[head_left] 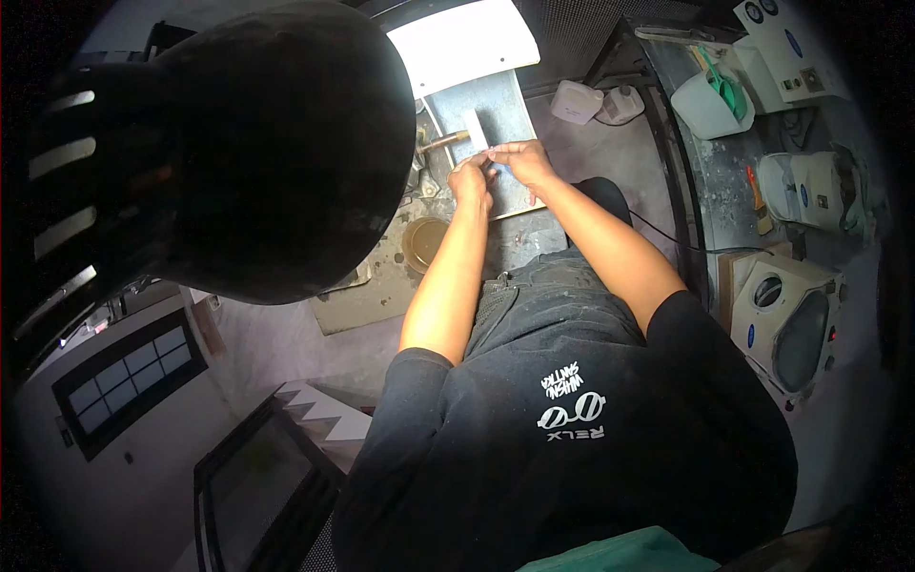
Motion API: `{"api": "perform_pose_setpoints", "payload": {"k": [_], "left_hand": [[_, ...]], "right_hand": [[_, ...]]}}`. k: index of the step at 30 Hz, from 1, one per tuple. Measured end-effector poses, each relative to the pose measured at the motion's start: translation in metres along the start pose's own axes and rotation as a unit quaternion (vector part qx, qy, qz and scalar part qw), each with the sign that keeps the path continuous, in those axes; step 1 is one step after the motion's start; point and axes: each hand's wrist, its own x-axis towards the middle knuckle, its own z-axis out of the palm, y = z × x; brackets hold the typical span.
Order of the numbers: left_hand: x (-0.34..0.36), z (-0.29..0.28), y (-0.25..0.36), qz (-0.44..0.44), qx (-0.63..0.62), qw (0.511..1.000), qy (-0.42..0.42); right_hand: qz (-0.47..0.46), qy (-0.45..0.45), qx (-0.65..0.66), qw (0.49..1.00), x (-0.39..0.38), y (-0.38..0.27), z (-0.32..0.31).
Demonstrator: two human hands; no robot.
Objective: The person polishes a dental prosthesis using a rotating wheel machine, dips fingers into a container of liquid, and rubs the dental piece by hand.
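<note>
My left hand [471, 181] and my right hand [524, 162] meet with fingers closed at a small pinkish-white piece [491, 153], too small to name and mostly covered by the fingertips. Just beyond them is a narrow white wheel [476, 129], seen nearly edge-on, at the end of a brass-coloured shaft [444, 141] that comes in from the left. Whether the piece touches the wheel I cannot tell. Under both hands lies a grey metal tray [519, 119] with pale raised sides. A brightly lit white hood [465, 43] covers its far end.
A large black lamp shade [286, 153] blocks much of the left side. Beside my left forearm sits a round brownish bowl [425, 244]. Plastic jugs [576, 102] stand right of the tray. Farther right, a bench holds a pale bin [707, 107] and a beige machine [786, 319].
</note>
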Motion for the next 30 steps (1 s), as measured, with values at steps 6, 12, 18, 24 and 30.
{"api": "perform_pose_setpoints", "payload": {"k": [6, 12, 18, 24, 30], "left_hand": [[-0.001, -0.003, -0.001, 0.018, 0.008, 1.000, -0.022], [-0.013, -0.017, 0.016, 0.022, 0.028, 0.997, -0.075], [-0.035, -0.020, 0.018, 0.106, 0.126, 0.982, -0.097], [-0.040, -0.016, 0.001, 0.227, 0.207, 0.944, -0.121], [-0.032, -0.023, 0.001, 0.328, 0.318, 0.888, -0.054]], "right_hand": [[-0.045, -0.023, 0.025, 0.998, -0.002, 0.001, 0.001], [-0.170, -0.071, -0.018, 0.983, 0.002, 0.021, 0.001], [-0.354, -0.008, -0.175, 0.919, -0.004, 0.022, -0.004], [-0.452, 0.020, -0.236, 0.860, -0.008, 0.019, -0.003], [-0.368, -0.032, -0.198, 0.908, -0.014, 0.017, -0.004]]}}
